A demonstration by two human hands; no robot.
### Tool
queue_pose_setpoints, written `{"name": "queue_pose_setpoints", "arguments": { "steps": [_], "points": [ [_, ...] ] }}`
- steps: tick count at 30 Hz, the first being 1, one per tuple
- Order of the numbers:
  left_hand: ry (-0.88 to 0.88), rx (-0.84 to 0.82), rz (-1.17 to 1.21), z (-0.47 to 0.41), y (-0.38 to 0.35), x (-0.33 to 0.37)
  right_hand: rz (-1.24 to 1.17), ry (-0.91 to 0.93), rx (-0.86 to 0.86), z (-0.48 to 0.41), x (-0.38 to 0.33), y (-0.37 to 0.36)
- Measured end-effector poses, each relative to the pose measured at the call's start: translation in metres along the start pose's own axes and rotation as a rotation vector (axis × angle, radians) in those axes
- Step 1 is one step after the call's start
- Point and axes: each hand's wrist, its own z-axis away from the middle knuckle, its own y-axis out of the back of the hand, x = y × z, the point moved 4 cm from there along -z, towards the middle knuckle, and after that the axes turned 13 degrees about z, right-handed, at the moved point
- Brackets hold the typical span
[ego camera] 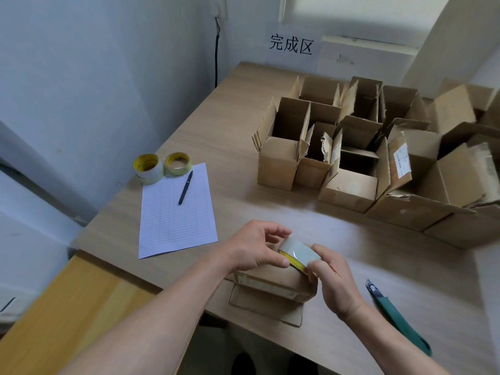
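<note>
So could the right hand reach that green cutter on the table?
Probably yes: the green cutter lies just beside the right hand with bare table between, though that hand now holds the tape roll.

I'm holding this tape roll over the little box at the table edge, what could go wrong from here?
1. The small box sits at the near edge of the table with a flap hanging over it; pressing tape down could tip it or slide it off.
2. The left hand and right hand both grip the tape roll, so the box may be unheld.
3. The utility knife lies close by the right forearm; an elbow could knock it.
</note>
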Motion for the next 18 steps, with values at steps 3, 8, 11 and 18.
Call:
{"name": "queue_pose_setpoints", "arguments": {
  "steps": [3, 8, 11, 18],
  "points": [
    [-0.037, 0.058, 0.004, 0.0, 0.0, 0.0, -0.02, -0.026, 0.0, -0.001, -0.001, -0.001],
    [-0.057, 0.112, 0.055, -0.002, 0.004, -0.001, -0.027, -0.05, -0.006, -0.003, -0.002, -0.002],
    [-0.056, 0.121, 0.15, -0.004, 0.008, -0.004, -0.032, -0.046, -0.016, -0.002, -0.001, -0.002],
    [0.111, 0.122, 0.006, -0.012, 0.009, -0.016, -0.026, -0.044, -0.032, -0.001, 0.001, -0.005]
  ]
}}
